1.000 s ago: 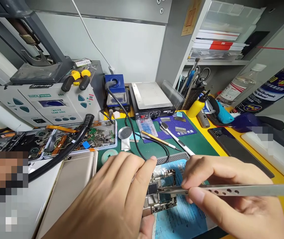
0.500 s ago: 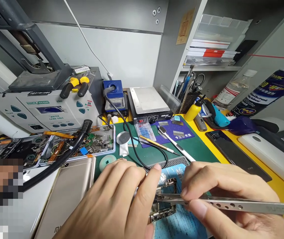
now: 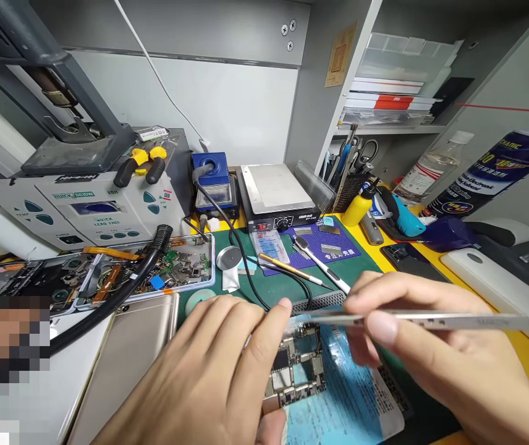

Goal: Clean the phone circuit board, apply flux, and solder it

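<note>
Circuit board (image 3: 287, 366) over a blue packet (image 3: 352, 386), gripped at its left side; tweezers (image 3: 468, 321) at its far edge.
Left hand (image 3: 213, 368) half-curled, fingers over the board's left part, thumb at the near side; right hand (image 3: 435, 352) pinched closed on tweezers, thumb against index finger, tips near left index fingertip, contact unclear. Green mat (image 3: 366, 269) underneath; gold-handled tool (image 3: 287, 267) and white brush (image 3: 321, 262) beyond, gold phone (image 3: 128, 355) left, hot plate (image 3: 276, 188) behind.
</note>
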`<state>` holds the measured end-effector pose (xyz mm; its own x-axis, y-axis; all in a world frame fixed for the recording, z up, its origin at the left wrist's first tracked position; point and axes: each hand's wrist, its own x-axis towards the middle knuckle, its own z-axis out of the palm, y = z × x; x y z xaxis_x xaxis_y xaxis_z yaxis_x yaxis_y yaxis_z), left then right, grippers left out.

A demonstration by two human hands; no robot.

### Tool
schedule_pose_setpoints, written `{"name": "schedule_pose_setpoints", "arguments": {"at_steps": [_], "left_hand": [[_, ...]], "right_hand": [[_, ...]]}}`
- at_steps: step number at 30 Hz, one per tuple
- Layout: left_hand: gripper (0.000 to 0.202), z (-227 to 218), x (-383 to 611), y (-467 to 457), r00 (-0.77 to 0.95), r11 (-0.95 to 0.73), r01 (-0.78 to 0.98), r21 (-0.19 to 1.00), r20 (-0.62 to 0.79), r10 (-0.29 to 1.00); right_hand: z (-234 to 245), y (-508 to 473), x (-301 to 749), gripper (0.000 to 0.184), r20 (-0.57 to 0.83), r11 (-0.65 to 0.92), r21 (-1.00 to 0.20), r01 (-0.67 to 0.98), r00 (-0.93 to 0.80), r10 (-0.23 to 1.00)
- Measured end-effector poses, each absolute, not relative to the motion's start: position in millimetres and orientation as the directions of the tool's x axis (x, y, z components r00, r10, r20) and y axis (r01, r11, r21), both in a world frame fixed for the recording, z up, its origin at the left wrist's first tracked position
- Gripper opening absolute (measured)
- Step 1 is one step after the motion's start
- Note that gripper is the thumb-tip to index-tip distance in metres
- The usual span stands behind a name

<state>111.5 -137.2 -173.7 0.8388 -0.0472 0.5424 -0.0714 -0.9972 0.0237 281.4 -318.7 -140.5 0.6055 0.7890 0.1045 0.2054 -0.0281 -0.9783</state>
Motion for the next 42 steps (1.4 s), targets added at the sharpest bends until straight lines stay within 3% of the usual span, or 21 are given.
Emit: {"name": "schedule_pose_setpoints", "arguments": {"at_steps": [5, 11, 20, 24, 33, 42], "left_hand": [[0.065, -169.1, 108.7, -133.9, 0.873, -1.000, -0.022, 0.010, 0.487, -0.014], [0.076, -166.1, 104.6, -131.4, 0.908, -0.992, -0.026, 0.126, 0.417, 0.029], [0.069, -153.8, 97.1, -130.9, 0.972, -0.983, 0.045, 0.178, 0.220, 0.084], [0.072, -149.4, 99.2, -132.5, 0.983, -0.960, 0.091, 0.264, 0.130, 0.129], [0.068, -143.4, 105.6, -135.6, 0.986, -0.943, 0.100, 0.317, 0.096, 0.136], [0.063, -138.8, 100.4, -142.2, 0.984, -0.955, 0.120, 0.271, 0.097, 0.151]], "right_hand": [[-148.8, -312.6, 292.1, 0.022, -0.068, 0.050, -0.985, -0.168, 0.632, 0.772], [-145.5, -299.3, 295.7, 0.018, -0.119, 0.130, -0.933, -0.336, 0.628, 0.769], [-153.6, -288.3, 304.0, 0.029, -0.116, 0.174, -0.917, -0.359, 0.658, 0.744], [-159.4, -285.6, 308.6, 0.032, -0.069, 0.207, -0.918, -0.340, 0.648, 0.758], [-166.5, -284.5, 318.2, 0.026, 0.008, 0.234, -0.923, -0.306, 0.591, 0.807], [-173.4, -284.1, 326.1, 0.014, 0.045, 0.204, -0.951, -0.234, 0.547, 0.836]]}}
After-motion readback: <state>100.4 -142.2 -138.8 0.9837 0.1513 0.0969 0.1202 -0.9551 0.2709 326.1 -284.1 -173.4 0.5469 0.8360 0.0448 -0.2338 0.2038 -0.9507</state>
